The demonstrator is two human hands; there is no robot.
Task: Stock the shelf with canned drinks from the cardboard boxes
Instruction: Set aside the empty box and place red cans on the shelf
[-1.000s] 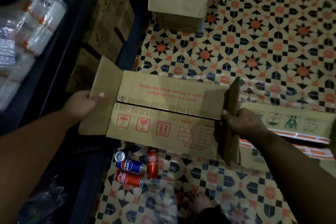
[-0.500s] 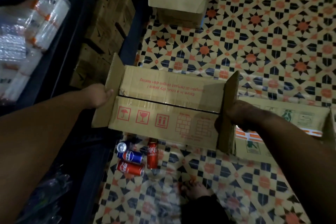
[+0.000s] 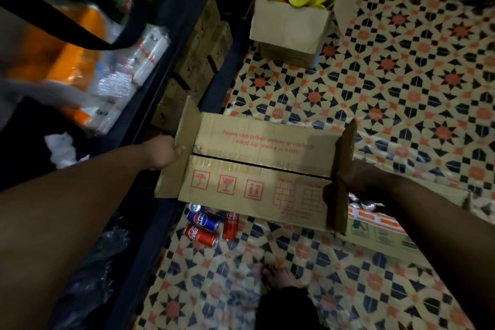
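Observation:
I hold a brown cardboard box (image 3: 257, 169) with red handling symbols, bottom up, in the air over the tiled floor. My left hand (image 3: 163, 151) grips its left flap. My right hand (image 3: 353, 177) grips its right flap, which stands up on edge. Below the box, loose cans lie on the floor: a blue Pepsi can (image 3: 203, 220), a red Coca-Cola can (image 3: 201, 235), another red can (image 3: 230, 225) and a silver can top (image 3: 194, 207). A second box (image 3: 383, 233) at the right shows can tops (image 3: 364, 205) inside. The dark shelf (image 3: 171, 43) runs along the left.
An open box of yellow-lidded cups (image 3: 292, 16) stands on the floor at the top. Wrapped packs and orange and green bottles (image 3: 80, 61) fill the shelf at left. Brown cartons (image 3: 203, 61) sit on the lowest shelf. My bare foot (image 3: 281, 276) is below.
The view has lifted and tilted toward the shelf. The box stays held in both hands and has risen a little, moving slightly toward the shelf. The floor cans have not moved.

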